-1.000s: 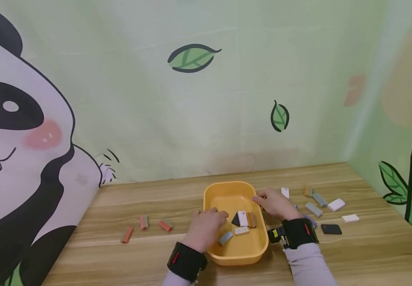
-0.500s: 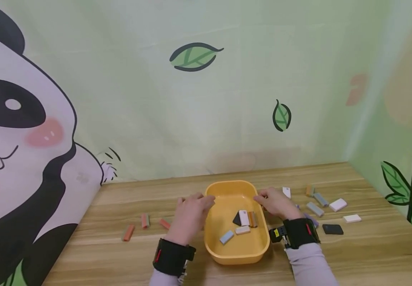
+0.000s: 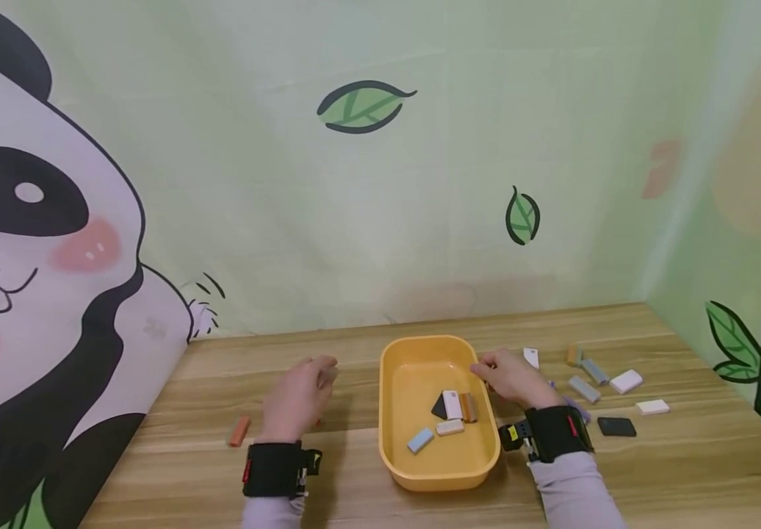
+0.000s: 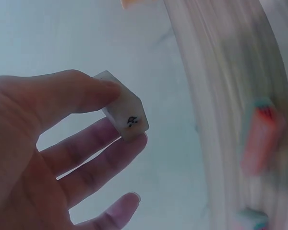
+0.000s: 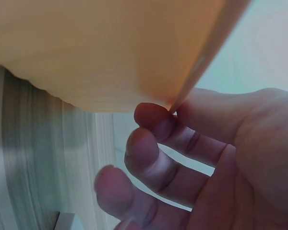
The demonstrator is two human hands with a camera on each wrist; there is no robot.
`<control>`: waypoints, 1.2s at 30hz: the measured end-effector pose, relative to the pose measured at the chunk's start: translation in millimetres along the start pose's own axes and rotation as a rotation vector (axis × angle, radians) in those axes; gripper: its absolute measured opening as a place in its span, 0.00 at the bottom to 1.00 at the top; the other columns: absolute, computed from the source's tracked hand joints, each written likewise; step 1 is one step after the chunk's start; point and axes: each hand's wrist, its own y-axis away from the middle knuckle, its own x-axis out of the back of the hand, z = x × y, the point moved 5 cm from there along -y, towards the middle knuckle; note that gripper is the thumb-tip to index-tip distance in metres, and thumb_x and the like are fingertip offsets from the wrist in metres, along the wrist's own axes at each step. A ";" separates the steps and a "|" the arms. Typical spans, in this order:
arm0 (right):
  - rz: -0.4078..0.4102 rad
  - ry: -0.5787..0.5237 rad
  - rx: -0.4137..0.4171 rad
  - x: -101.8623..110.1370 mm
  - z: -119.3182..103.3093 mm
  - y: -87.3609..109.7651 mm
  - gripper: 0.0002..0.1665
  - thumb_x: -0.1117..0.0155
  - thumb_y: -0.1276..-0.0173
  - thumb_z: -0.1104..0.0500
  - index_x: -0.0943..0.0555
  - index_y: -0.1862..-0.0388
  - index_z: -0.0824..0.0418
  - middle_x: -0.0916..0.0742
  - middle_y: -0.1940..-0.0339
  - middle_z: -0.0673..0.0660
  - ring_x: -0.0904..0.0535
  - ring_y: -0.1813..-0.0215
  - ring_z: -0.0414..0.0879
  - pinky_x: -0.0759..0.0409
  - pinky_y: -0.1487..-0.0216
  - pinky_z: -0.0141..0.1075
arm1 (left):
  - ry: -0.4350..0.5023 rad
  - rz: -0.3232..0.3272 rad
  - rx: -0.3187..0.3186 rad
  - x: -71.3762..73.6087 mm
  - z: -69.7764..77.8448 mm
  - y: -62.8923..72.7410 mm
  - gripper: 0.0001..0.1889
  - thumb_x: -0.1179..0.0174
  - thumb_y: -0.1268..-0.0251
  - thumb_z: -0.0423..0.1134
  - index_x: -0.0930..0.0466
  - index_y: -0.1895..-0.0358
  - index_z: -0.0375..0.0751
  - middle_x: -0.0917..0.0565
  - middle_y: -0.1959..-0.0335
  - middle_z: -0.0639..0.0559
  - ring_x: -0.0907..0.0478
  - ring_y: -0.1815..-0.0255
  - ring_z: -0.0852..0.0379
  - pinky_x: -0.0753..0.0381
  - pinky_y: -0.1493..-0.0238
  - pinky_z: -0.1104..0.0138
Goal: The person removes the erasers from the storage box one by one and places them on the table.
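My left hand (image 3: 294, 400) is over the table left of the yellow plastic bin (image 3: 443, 481). In the left wrist view its thumb and fingers pinch a small white eraser (image 4: 126, 109) with a little dark print, which the hand mostly hides in the head view. At the bin's right side, my right hand (image 3: 513, 378) pinches the rim between thumb and index finger; its other fingers curl below the rim outside the bin wall (image 5: 101, 57). Inside the bin lie a blue-grey eraser (image 3: 420, 440), a white one (image 3: 449, 427), and several more, including orange-brown and black pieces.
Near the left hand lies a red eraser (image 3: 239, 431); another red-and-green eraser (image 4: 262, 139) shows in the left wrist view. Right of the bin are scattered white, grey and purple pieces, with a black eraser (image 3: 616, 427) nearest the front. A printed cloth (image 3: 433, 184) stands behind the table.
My left hand has moved left out of the bin and over the table, covering some of the red erasers there. The right hand has stayed at the bin's rim.
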 end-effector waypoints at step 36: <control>-0.007 0.005 0.039 0.4 -3.0 0.1 0.18 0.46 0.18 0.56 0.18 0.65 0.65 0.32 0.84 0.48 0.38 0.83 0.40 0.39 0.76 0.32 | 0.123 -0.137 0.377 23.2 -103.8 26.9 0.22 0.40 0.31 0.32 0.22 0.35 0.34 0.14 0.49 0.33 0.18 0.60 0.46 0.24 0.64 0.57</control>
